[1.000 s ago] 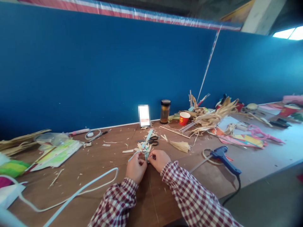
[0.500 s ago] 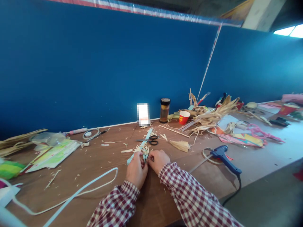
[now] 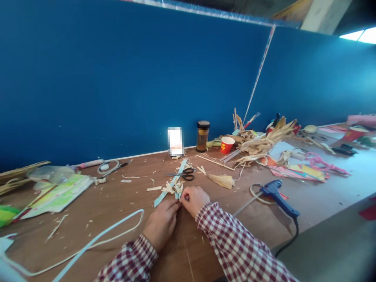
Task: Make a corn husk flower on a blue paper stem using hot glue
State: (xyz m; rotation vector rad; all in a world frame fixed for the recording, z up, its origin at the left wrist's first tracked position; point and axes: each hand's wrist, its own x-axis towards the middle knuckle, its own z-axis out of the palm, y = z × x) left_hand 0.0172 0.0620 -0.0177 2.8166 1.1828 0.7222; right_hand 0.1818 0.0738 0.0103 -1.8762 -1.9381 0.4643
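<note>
My right hand [image 3: 194, 199] is closed, its thumb and forefinger pinched at the lower end of a small bundle of cream and light-blue strips [image 3: 178, 189]. My left hand [image 3: 162, 220] lies lower on the table, back upward, fingers closed together, with the tips at the bundle's bottom end; what lies under them is hidden. Just behind the bundle, a longer light-blue strip [image 3: 160, 199] slants across the table. Black-handled scissors [image 3: 188, 174] rest over its far part. Pale husk shreds lie around it, and a short cream strip [image 3: 154, 188] is to the left.
A blue glue gun [image 3: 279, 199] with its cord lies right of my right arm. Farther back stand a dark-lidded jar [image 3: 203, 137] and a red paper cup [image 3: 227, 145], beside piled dry corn husks [image 3: 264, 141]. A white cable [image 3: 117, 235] loops at front left. A blue partition [image 3: 132, 78] rises behind.
My left hand has slid down and left from the bundle, leaving more of it showing. My right hand stays pinched at its lower end. The view has shifted slightly.
</note>
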